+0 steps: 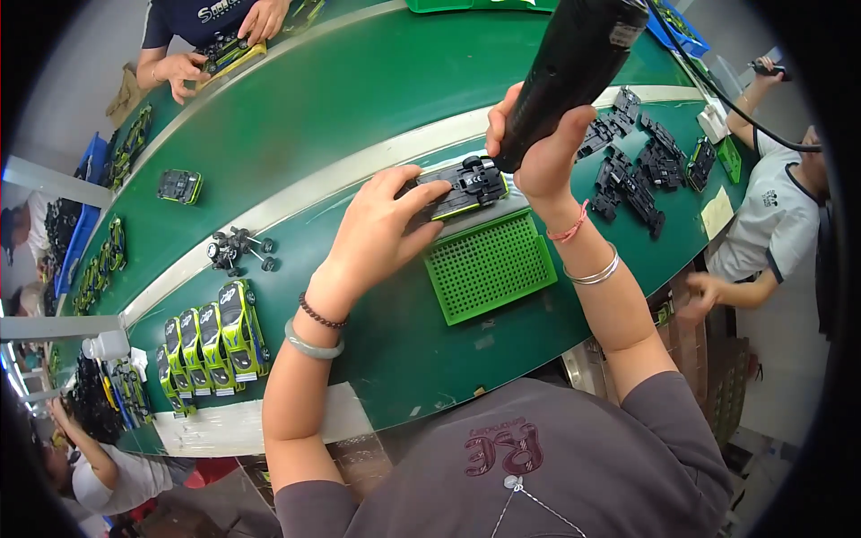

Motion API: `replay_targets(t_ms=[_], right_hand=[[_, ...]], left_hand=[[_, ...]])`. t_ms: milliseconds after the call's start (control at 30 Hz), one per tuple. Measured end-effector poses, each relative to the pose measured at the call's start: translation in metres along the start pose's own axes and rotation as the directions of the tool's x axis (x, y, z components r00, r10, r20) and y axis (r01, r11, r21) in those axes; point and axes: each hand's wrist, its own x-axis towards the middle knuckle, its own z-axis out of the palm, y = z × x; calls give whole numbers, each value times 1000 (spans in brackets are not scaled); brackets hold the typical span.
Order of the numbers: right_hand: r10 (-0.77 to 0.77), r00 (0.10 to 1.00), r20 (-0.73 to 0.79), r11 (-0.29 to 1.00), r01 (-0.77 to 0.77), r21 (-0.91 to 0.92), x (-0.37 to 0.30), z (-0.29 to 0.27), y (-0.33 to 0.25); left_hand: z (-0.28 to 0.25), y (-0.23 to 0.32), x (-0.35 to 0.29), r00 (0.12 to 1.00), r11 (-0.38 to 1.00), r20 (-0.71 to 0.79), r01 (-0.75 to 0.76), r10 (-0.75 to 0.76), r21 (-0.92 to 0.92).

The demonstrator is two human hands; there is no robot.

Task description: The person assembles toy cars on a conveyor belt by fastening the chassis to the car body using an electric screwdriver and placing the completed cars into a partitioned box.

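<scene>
A toy car (466, 188) lies upside down on the table, its black underside and wheels facing up and a yellow-green edge showing below. My left hand (381, 220) grips the car's left end, fingers over the chassis and thumb on the near side. Wrapped round a black power screwdriver (569, 76), my right hand (547, 157) holds it tilted above the car's right end. The tool's lower end meets or nearly meets the car there; its tip is hidden. Just below the car sits a green perforated basket (491, 266).
Black chassis parts (632, 170) lie heaped to the right. Loose wheel-and-axle pieces (238, 249) and a row of yellow-green toy cars (211, 341) stand at left. Another car (179, 186) rests on the green belt. Across it, a person's hands (184, 73) handle a car. A cable (717, 99) hangs upper right.
</scene>
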Motion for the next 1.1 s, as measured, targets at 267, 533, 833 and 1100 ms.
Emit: replay_targets(t_ms=[267,533,833,1100], right_hand=[[-166,986,-28,962,168,216,-19,5,-25],[48,999,19,967,-51,248,-77,12,-12],[54,999,9,974,-54,222,-78,16,-6],[50,999,11,984,-51,168,-80,20,2]], left_hand=[[3,-4,2,996,999,-81,-34,33,-7],[3,-4,-2,998,999,-66,-27,24,-44],[5,-5,-3,998,999,-62,-26,24,-41],[2,-6,-3,999,999,-49,-22,20,-43]])
